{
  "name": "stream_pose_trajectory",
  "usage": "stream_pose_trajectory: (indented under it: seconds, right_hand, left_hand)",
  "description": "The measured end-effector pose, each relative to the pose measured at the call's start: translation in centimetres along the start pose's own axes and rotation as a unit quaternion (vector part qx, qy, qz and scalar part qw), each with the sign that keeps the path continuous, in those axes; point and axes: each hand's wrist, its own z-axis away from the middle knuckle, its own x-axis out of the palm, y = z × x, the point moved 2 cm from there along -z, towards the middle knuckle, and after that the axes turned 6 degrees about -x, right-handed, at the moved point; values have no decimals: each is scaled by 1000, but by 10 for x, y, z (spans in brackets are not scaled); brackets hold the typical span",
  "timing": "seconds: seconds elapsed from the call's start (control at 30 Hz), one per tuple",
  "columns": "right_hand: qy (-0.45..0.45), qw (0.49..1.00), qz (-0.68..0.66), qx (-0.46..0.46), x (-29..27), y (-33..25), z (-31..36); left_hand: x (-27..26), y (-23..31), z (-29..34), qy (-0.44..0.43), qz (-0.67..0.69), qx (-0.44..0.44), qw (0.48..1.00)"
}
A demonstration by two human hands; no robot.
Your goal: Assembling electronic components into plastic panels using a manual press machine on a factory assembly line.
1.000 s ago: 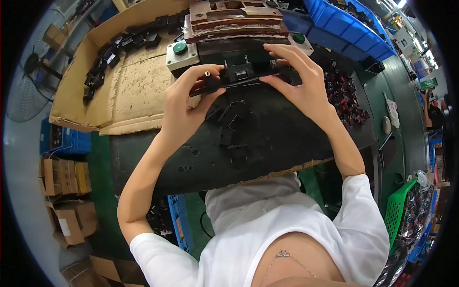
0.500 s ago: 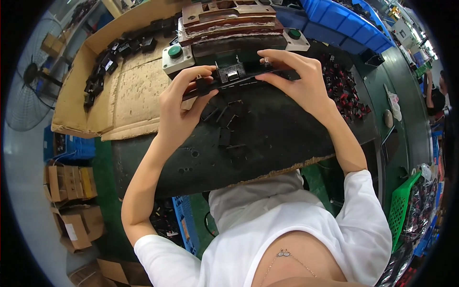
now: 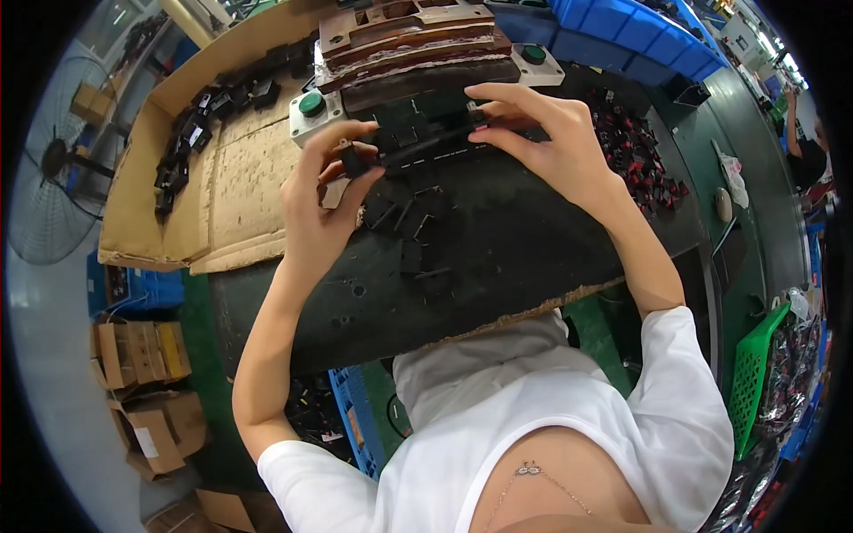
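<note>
A long black plastic housing (image 3: 418, 145) spans the gap between my hands above the dark bench, in front of the press. My left hand (image 3: 313, 191) pinches its left end between thumb and fingers. At the other end my right hand (image 3: 558, 142) grips it the same way, with a small metal pin showing near the fingertips. White print runs along the near edge. Below lie several small black plastic pieces (image 3: 411, 256) on the bench mat (image 3: 498, 240). Behind the housing stands a layered brown press block (image 3: 413, 58).
Two green push buttons, one left (image 3: 312, 104) and one right (image 3: 533, 54), flank the press. A cardboard tray (image 3: 244, 169) with black parts sits at the left. Small red-and-black parts (image 3: 635, 160) are heaped at the right, near a blue bin (image 3: 613, 35).
The housing has tipped in my hands, and the shiny metal piece at its middle no longer shows. Both hands appear slightly further left, as the whole view has shifted a little.
</note>
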Motion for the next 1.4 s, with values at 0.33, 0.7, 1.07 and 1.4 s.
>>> stream_pose_trajectory:
  seconds: [0.33, 0.7, 1.07, 1.4]
  right_hand:
    - [-15, 1000, 23, 11, 0, 8, 1]
    - [2, 1000, 1, 6, -7, -2, 0]
    - [-54, 946, -235, 218, -9, 8, 1]
    - [-67, 886, -338, 310, 4, 21, 5]
  left_hand:
    - [-6, -7, -4, 57, -87, -13, 994]
    - [-9, -8, -2, 43, -80, -10, 996]
    - [-12, -4, -6, -21, 174, -248, 953]
    - [-9, -5, -3, -88, 215, -316, 920]
